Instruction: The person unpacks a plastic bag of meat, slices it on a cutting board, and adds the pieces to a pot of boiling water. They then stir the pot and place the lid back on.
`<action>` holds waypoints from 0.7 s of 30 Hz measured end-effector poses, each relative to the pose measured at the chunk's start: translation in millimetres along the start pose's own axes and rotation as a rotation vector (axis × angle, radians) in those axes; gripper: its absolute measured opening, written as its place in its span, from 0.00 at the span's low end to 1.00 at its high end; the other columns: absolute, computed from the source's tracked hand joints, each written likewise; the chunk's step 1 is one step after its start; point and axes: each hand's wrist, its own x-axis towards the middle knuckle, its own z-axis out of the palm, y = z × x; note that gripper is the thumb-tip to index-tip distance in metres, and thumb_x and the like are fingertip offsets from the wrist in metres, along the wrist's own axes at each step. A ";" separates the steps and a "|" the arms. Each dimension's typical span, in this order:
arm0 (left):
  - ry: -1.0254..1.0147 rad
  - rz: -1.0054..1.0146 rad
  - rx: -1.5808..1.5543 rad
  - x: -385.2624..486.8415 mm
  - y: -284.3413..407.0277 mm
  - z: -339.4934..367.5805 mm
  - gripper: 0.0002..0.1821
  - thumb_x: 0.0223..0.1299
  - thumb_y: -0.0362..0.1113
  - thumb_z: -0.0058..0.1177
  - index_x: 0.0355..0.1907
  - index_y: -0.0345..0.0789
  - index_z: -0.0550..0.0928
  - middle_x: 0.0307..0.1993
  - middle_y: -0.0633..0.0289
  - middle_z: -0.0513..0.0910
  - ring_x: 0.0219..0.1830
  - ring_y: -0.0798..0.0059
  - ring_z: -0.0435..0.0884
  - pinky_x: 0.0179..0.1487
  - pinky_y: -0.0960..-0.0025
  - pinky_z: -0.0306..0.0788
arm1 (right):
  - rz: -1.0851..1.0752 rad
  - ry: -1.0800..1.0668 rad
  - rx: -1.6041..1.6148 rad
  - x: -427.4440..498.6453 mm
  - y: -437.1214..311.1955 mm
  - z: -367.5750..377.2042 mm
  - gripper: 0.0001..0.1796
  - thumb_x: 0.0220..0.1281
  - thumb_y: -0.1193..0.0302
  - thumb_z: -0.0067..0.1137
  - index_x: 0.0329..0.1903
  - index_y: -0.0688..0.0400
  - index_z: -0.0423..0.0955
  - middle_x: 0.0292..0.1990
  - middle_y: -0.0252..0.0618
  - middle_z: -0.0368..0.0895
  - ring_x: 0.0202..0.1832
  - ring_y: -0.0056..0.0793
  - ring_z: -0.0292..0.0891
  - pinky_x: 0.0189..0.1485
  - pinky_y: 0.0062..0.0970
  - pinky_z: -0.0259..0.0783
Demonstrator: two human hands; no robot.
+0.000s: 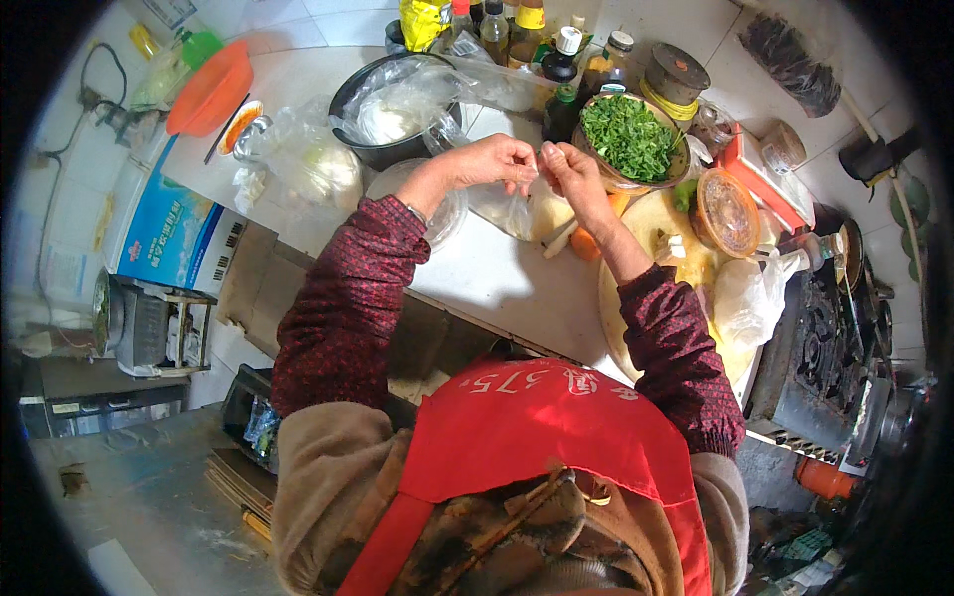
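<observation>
Above the counter, my left hand and my right hand face each other with a narrow gap between. The left fingers are pinched on a small pale piece, too small to identify. My right thumb presses toward its fingers; whether anything is between them is hidden. Below the hands lies a clear plastic bag beside a pale round item and an orange piece, perhaps carrot. A bowl of chopped leafy greens stands just beyond my right hand.
On the right, a round cutting board bears a lidded orange tub and a white plastic bag. A gas stove adjoins it. Several bottles line the back. A dark pot and bagged food stand left.
</observation>
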 end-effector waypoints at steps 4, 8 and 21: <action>0.124 0.064 -0.059 0.6 -11.5 5.8 0.09 0.63 0.37 0.50 0.33 0.32 0.77 0.28 0.64 0.79 0.29 0.79 0.77 0.34 0.76 0.71 | -0.036 0.018 0.064 -14.6 26.3 8.8 0.10 0.65 0.69 0.50 0.45 0.58 0.67 0.26 0.28 0.70 0.28 0.16 0.66 0.28 0.16 0.64; 0.183 0.108 -0.156 4.3 -18.6 13.7 0.08 0.62 0.35 0.50 0.31 0.33 0.76 0.24 0.65 0.78 0.26 0.80 0.77 0.30 0.76 0.72 | -0.252 0.063 -0.412 -15.2 53.0 13.4 0.06 0.57 0.76 0.58 0.38 0.60 0.74 0.29 0.29 0.72 0.28 0.19 0.69 0.27 0.21 0.66; 0.490 0.301 0.888 0.2 -46.3 41.8 0.03 0.47 0.31 0.58 0.24 0.37 0.77 0.31 0.58 0.70 0.30 0.59 0.74 0.32 0.60 0.67 | 0.010 0.226 0.091 3.2 60.9 9.9 0.10 0.60 0.70 0.57 0.25 0.60 0.74 0.18 0.27 0.71 0.19 0.13 0.63 0.22 0.16 0.60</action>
